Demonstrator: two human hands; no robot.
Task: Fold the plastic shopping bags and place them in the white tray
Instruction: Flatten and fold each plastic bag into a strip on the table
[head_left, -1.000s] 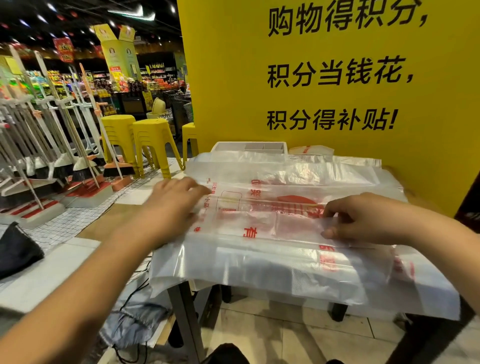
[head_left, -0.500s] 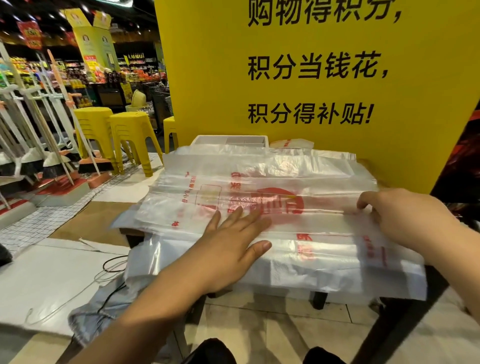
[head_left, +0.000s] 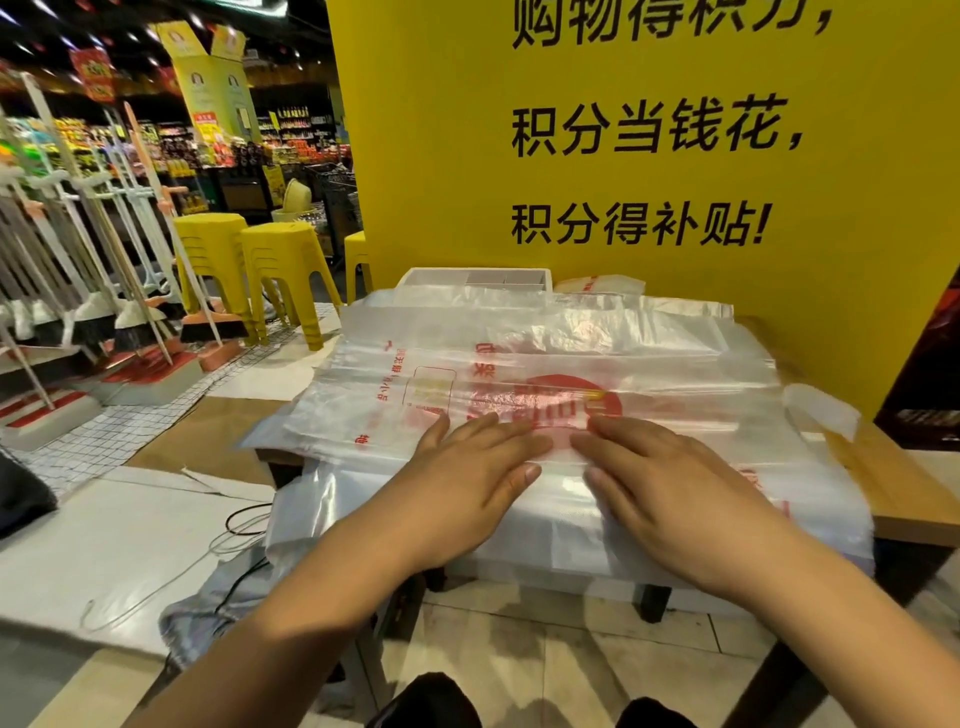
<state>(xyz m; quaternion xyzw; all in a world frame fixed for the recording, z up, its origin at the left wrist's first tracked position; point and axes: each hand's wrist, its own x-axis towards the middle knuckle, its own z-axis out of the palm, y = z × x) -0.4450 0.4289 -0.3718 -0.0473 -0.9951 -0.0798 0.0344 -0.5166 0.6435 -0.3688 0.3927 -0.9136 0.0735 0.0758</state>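
Note:
A stack of clear plastic shopping bags (head_left: 561, 364) with red print lies spread over a small wooden table (head_left: 893, 488), its near edge hanging over the front. My left hand (head_left: 467, 478) and my right hand (head_left: 670, 493) lie flat side by side on the top bag, fingers straight, pressing it down near the red round logo. The white tray (head_left: 475, 277) stands at the table's far edge behind the bags, partly hidden by them. A small folded bag (head_left: 600, 285) lies to the right of the tray.
A yellow sign wall (head_left: 649, 156) rises right behind the table. Yellow stools (head_left: 280, 270) and a rack of brooms (head_left: 104, 291) stand to the left. Cables (head_left: 228, 551) and grey cloth lie on the floor by the table's left leg.
My right hand has slid left from the bag's right end to the middle, beside my left hand. My left hand has shifted slightly right. Both now press flat.

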